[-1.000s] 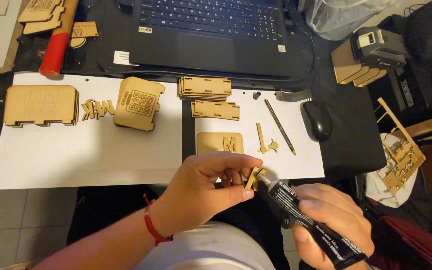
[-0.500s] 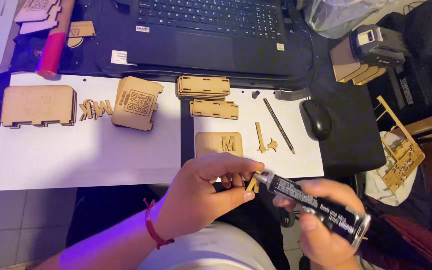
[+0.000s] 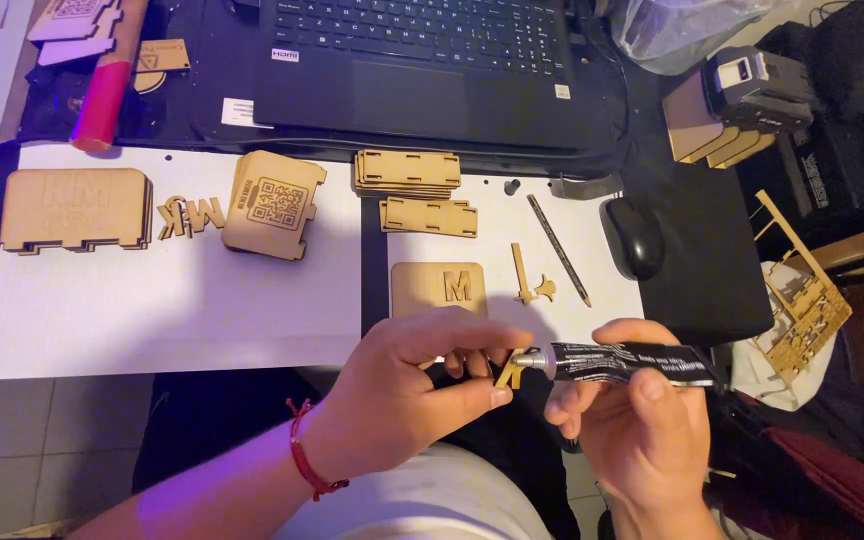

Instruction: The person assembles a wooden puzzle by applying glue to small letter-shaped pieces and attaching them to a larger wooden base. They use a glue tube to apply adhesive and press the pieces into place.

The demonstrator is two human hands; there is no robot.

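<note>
My left hand (image 3: 407,385) pinches a small thin wooden piece (image 3: 508,372) between thumb and fingers, just below the table's front edge. My right hand (image 3: 637,425) grips a black glue tube (image 3: 632,362), held level, with its metal nozzle touching the wooden piece. A red cord bracelet (image 3: 304,462) circles my left wrist. Directly above the hands a square wooden tile with a cut-out letter (image 3: 438,288) lies on white paper (image 3: 182,310).
On the paper lie stacked wooden panels (image 3: 74,210), a panel with a square code pattern (image 3: 272,203), slotted strips (image 3: 407,170), small cut letters (image 3: 190,216), a pencil (image 3: 558,250). A laptop (image 3: 422,60), a mouse (image 3: 634,236) on a black pad, a wooden offcut frame (image 3: 802,300) surround them.
The glue tube has swung from a downward slant to level, its nozzle staying at the small wooden piece. My left hand has barely moved.
</note>
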